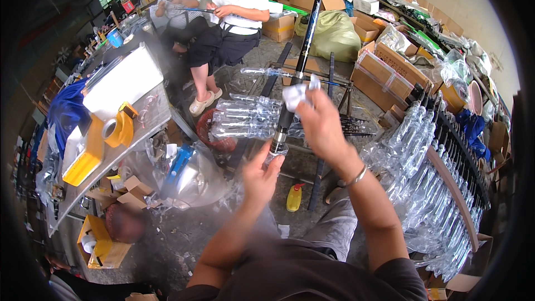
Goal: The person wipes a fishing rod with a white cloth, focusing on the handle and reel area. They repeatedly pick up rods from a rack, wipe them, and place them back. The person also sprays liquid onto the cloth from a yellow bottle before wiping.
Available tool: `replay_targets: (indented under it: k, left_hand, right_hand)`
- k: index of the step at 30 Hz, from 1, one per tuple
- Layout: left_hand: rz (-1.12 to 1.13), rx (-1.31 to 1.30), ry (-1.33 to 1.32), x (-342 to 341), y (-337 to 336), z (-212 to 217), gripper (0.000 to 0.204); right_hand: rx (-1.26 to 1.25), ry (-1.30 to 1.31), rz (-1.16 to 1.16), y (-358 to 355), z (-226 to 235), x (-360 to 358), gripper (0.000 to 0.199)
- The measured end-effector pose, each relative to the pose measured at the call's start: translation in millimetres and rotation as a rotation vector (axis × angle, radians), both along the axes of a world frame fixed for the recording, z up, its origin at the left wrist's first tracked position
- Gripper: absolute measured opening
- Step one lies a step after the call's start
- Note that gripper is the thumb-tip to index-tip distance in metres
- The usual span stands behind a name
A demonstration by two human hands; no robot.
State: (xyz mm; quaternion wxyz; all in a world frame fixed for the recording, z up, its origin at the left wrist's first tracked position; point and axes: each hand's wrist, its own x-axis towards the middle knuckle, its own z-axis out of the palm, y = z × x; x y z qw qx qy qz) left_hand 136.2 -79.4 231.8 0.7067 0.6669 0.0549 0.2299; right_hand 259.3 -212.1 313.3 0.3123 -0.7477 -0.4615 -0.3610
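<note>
Head view: one black rod (301, 62), slanting up from left hand (261, 179) past right hand (324, 122); left hand closed round lower end, right hand farther along, pinching a white wad (294, 98) against it. Probably mid-wipe, bare above the wad. Seemingly done: clear-sleeved rods (248, 118) just beyond left hand; plastic-covered rods (426, 189), right of right hand. Lacking, judging by these: full sleeve on held rod.

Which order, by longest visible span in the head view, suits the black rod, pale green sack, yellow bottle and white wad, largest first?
1. Black rod
2. Pale green sack
3. Yellow bottle and white wad: too alike to rank; the right hand partly covers the wad.
</note>
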Motion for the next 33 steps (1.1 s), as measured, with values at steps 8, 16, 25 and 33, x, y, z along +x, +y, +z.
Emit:
replay_targets:
  k: [8, 16, 25, 33]
  left_hand:
    - [0.133, 0.401, -0.159, -1, 14, 2, 0.044]
    - [0.405, 0.827, -0.242, 1, 19, 5, 0.052]
    - [0.385, 0.876, -0.186, -8, 20, 6, 0.053]
    - [0.003, 0.307, -0.094, -9, 21, 4, 0.048]
  right_hand:
    - [-0.031, 0.224, 0.122, -31, 30, -25, 0.030]
    - [-0.179, 0.061, -0.183, -10, 16, -38, 0.025]
    - [-0.079, 0.109, -0.238, -20, 30, -25, 0.025]
    - [-0.072, 0.152, 0.095, -33, 7, -38, 0.036]
